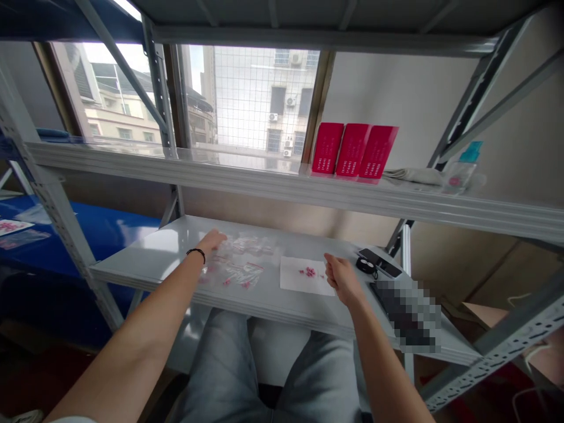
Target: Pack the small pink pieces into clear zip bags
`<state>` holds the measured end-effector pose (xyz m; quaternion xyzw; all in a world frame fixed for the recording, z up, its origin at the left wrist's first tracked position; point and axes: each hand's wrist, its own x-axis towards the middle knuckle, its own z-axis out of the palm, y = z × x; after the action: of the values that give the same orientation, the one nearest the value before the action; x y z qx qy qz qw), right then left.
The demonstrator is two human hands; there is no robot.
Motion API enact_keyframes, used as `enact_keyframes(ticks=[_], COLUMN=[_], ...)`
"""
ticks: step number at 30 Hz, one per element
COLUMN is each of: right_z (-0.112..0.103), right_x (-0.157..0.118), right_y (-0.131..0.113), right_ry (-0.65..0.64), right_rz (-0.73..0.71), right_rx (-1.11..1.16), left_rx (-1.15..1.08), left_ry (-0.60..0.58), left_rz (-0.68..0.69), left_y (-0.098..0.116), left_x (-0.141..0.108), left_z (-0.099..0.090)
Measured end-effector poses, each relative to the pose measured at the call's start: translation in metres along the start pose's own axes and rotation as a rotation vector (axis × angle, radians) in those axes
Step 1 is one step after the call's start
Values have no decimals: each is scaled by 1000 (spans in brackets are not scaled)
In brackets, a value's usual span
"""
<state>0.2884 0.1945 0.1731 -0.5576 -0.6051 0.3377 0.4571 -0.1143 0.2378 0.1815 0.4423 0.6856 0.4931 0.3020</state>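
My left hand (pixel 212 239) reaches to the far left part of the shelf top, its fingers drawn together at the edge of several small clear zip bags (pixel 252 243). Whether it grips one of them is too small to make out. Nearer to me lies a clear zip bag (pixel 249 274) with a red seal line and small pink pieces in it. My right hand (pixel 341 278) is closed, fingers curled, over the right edge of a white sheet of paper (pixel 291 281). Small pink pieces (pixel 310 272) lie in a cluster on that sheet. Anything inside the right fingers is hidden.
Right of my right hand lie a phone (pixel 381 262), a round black object (pixel 365 265) and a dark blurred-out item (pixel 408 317). The shelf above bears red boxes (pixel 352 150) and a spray bottle (pixel 462 170). Metal posts (pixel 66 205) stand at both sides.
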Motion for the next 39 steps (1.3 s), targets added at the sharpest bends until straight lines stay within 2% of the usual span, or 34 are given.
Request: enact_keyframes(ticks=[2,5,9,12,15,17,20,27,33,35,39], right_z=[5,14,25,30,32,32,33,34,35,35,30], right_x=[27,50,56,54,53,53,53,56,52,51,48], right_y=[10,22,35,41,45,46,47,52,50,49,43], right_ry=[23,38,-8,-70,-121,-139,-151,-137,-99,-87,-38], right_rz=[-10,-44,-70,-101,-141,-167,-201,-236,-233,-225,-224], right_rx=[-156,-417,-673,-815,-925,-984,-1048,-1088,-1044,-1012,-898], left_rx=[138,314,481,552,695,819,905,867,737,607,194], left_ry=[33,55,8,-71,-30,41,62,113,243,288,326], left_rz=[25,119,308,413,539,554,475,463,505,547,631], left_y=[-9,-13,-15,-25,-37,-43,-47,-50,-35,-29,-21], left_x=[5,3,-31,-72,-104,-113,-115,-109,-108,-115,-143], left_z=[-15,-34,-44,-40,-30,-24,-20,-15,-15,-14,-6])
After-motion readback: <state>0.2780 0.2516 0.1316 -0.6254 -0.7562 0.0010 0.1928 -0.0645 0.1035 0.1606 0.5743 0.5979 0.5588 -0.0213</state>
